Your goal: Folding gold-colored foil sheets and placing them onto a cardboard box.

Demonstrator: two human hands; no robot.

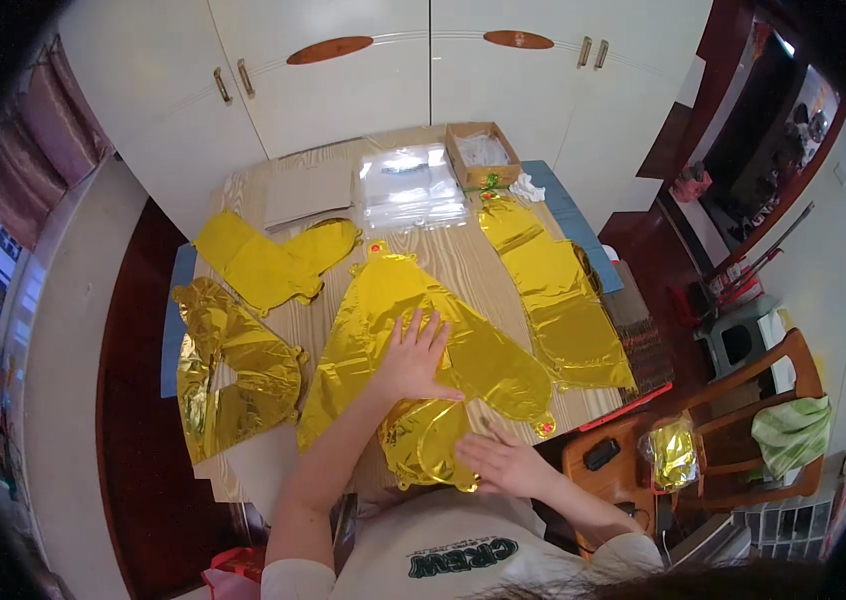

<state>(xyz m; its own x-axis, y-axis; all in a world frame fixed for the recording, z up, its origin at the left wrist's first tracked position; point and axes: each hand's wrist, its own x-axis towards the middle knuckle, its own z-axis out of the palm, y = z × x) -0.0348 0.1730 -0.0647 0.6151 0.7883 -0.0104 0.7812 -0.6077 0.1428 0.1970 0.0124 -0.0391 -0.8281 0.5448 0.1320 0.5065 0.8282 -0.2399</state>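
The left hand (413, 355) lies flat with its fingers spread, palm down, pressing on a large deflated gold foil balloon (403, 310) that is spread across the middle of the wooden table (463, 255). The right hand (505, 463) sits nearer the body, also open and flat, its fingers resting on the folded lower lobe of the same balloon where that part curls over the near table edge; whether the fingertips pinch the foil there or only press it is hard to tell from this angle. Beyond the right hand, toward the far right, a long strip of gold foil (553, 290) runs away up the table. Out past the left hand lies a crumpled gold foil balloon (228, 370), and farther off on that side a flatter yellow foil piece (268, 260). Straight ahead of both hands, well apart from them, a stack of clear plastic bags (413, 188) sits beside an open cardboard box (483, 152). To the right of the right hand, off the table, a wooden chair (743, 400) holds a small bundle of gold foil (673, 452) and a green cloth (791, 428).
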